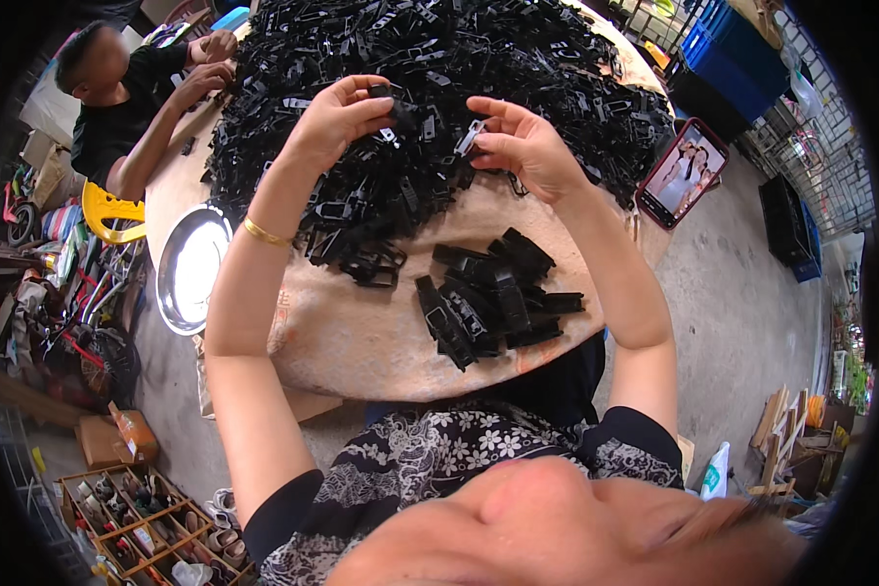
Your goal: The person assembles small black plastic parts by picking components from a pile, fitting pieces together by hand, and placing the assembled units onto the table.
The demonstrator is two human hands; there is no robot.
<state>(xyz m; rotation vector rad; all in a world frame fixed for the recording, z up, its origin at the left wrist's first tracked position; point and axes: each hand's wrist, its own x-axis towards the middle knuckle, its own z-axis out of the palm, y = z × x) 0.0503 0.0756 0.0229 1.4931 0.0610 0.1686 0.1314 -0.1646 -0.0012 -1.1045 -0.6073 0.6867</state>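
Note:
A large heap of small black plastic parts (518, 59), some with silvery metal pieces, covers the far part of the round table. Over its near side, my left hand (337, 122) is closed on a small black part (381, 93), pinched between thumb and fingers. My right hand (532, 151) pinches a small silvery clip (469, 137) between thumb and forefinger, its other fingers curled loosely. The two hands are apart, with the heap showing between them. Closer to me, a smaller pile of black clip-like parts (498, 298) lies on the tan table cover (352, 337).
At the table's right edge a phone (682, 174) stands propped up. A shiny round metal tray (191, 269) is at the left edge. Across on the left, a co-worker (117, 117) handles parts near the heap. Blue crates (718, 59) are stacked at the far right.

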